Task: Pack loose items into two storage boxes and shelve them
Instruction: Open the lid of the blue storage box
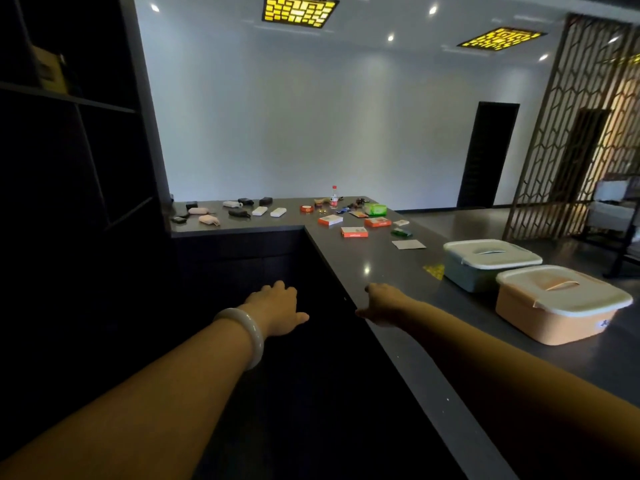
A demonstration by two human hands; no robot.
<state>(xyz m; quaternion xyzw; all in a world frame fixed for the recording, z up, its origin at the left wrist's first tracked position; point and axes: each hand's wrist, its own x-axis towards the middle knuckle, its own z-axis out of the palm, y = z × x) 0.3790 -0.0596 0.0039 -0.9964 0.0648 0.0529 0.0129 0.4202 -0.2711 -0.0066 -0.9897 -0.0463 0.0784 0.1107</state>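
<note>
Bare fingers of our left hand (275, 308) curl loosely downward with the thumb spread sideways; they hold nothing and hang in front of the dark cabinet face. A pale, smooth bangle (247, 336) circles that wrist. Our right hand (382, 304) reaches over the near edge of the dark grey L-shaped counter (381, 268); its fingers point away from the camera, so we cannot tell whether they are straight or curled, and nothing shows in its grasp.

To the right of that hand, two lidded storage boxes stand on the counter, just beside each other. The peach plastic box with a white lid (559, 304) is the nearer one; the grey-green plastic box with a white lid (488, 263) stands behind it. Both lids are on.

Loose items lie well apart from the hands, on the far part of the counter: three flat orange cartons (354, 232), a green packet (375, 209), an orange tape roll (306, 208), a small clear bottle with a red cap (334, 195), two white oblong devices (278, 212) and several pink and black pouches (209, 220).

Dark shelving (69, 133) rises at the left.
</note>
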